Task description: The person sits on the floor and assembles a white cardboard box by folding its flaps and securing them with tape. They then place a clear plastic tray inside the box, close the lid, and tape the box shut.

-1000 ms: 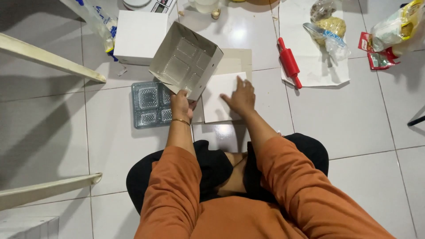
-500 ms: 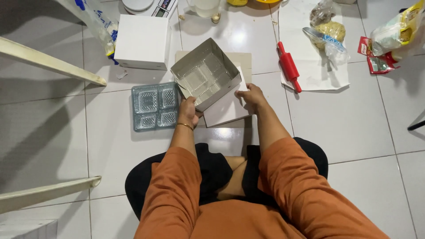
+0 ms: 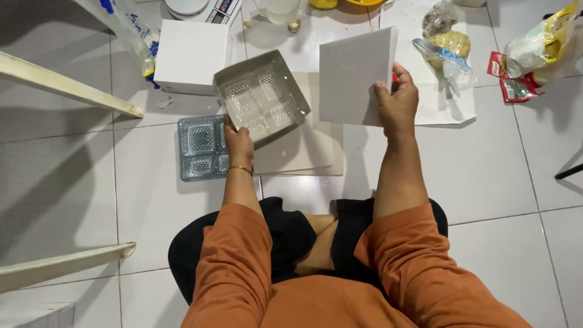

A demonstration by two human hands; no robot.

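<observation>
An open grey cardboard box base (image 3: 262, 97) lined with a clear plastic tray is gripped at its near edge by the left hand (image 3: 238, 138). A white square lid (image 3: 356, 76) is clasped upright by the right hand (image 3: 398, 100). One clear compartment tray (image 3: 201, 147) and one closed white box (image 3: 193, 56) lie on the floor.

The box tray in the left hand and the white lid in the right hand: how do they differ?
The box tray shows its open inside, with a clear compartment insert in it; the white lid shows a plain, flat face. The left hand grips the tray by its near edge, tilted over the floor, while the right hand holds the lid lifted by its side edge. Both are square, pale cardboard.
</observation>
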